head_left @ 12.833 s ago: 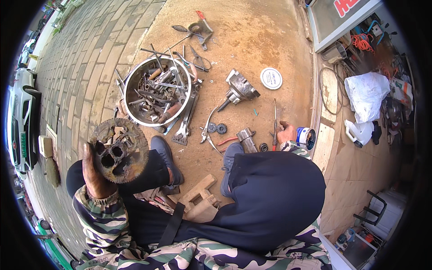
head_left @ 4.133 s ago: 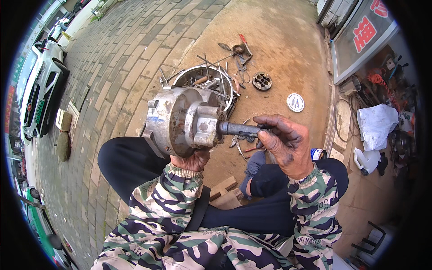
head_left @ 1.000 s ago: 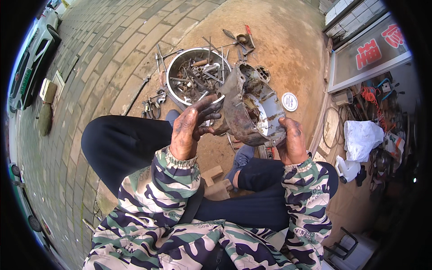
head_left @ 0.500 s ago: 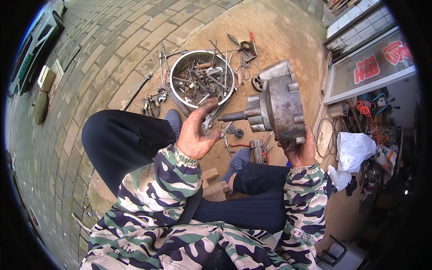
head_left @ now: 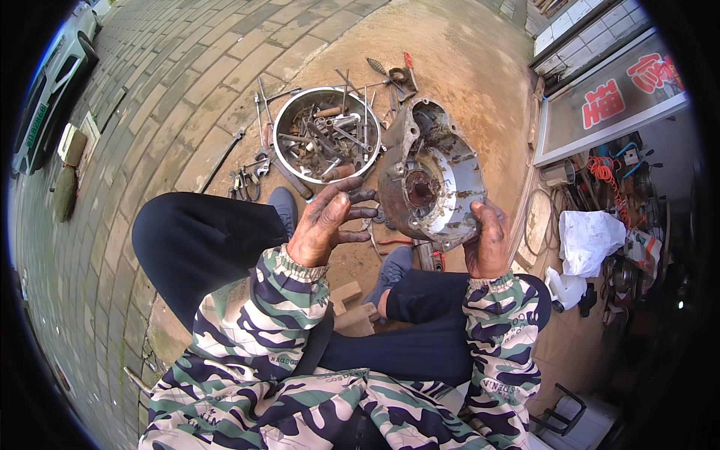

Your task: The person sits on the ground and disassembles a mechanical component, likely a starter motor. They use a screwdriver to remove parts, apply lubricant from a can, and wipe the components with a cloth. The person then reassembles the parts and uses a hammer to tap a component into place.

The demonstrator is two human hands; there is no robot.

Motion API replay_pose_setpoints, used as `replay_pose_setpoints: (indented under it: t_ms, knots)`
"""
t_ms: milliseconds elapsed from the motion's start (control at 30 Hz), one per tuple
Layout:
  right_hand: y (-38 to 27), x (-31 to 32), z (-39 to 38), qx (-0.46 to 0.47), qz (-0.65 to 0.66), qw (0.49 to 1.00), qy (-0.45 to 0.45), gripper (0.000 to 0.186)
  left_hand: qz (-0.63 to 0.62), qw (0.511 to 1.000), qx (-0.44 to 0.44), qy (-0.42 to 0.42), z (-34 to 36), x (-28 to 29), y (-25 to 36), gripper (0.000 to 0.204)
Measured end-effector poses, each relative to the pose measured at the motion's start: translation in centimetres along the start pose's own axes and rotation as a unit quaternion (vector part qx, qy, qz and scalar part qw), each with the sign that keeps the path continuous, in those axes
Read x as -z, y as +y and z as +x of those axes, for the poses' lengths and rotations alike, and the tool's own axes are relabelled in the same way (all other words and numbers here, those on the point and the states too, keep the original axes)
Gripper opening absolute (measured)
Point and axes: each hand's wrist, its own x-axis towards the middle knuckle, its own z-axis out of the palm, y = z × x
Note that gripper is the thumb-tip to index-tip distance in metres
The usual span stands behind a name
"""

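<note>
Head view. Since half a second ago, you have turned the rusty grey cast-metal engine casing (head_left: 431,176) so its hollow face shows. Your right hand (head_left: 486,241) clamps its lower rim, fingers closed on the edge; your left hand (head_left: 324,221) hovers just beside it, fingers spread and touching nothing. Keep the casing steady above the round metal basin of tools (head_left: 327,135), and support its free side before tilting further.

Soft, even daylight with faint shadows; the sharp centre gives way to strong fisheye bending and black corners.
</note>
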Motion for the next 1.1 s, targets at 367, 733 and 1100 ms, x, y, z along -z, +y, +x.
replay_pose_setpoints:
  t_ms: [367,733,1100]
  knots:
    - [0.1,-1.3,-0.7,0.074,-0.279,0.955,-0.062,0.032,-0.151,0.986,0.065,-0.024,0.3,-1.4,-1.8,0.078]
    - [0.3,-2.4,-0.5,0.076,-0.34,0.934,-0.075,0.033,-0.231,0.964,0.097,0.091,0.6,-0.9,-4.0,0.053]
    - [0.7,-3.2,-0.2,0.058,-0.267,0.957,-0.096,0.055,-0.282,0.955,0.077,0.058,0.4,-0.2,-4.4,0.045]
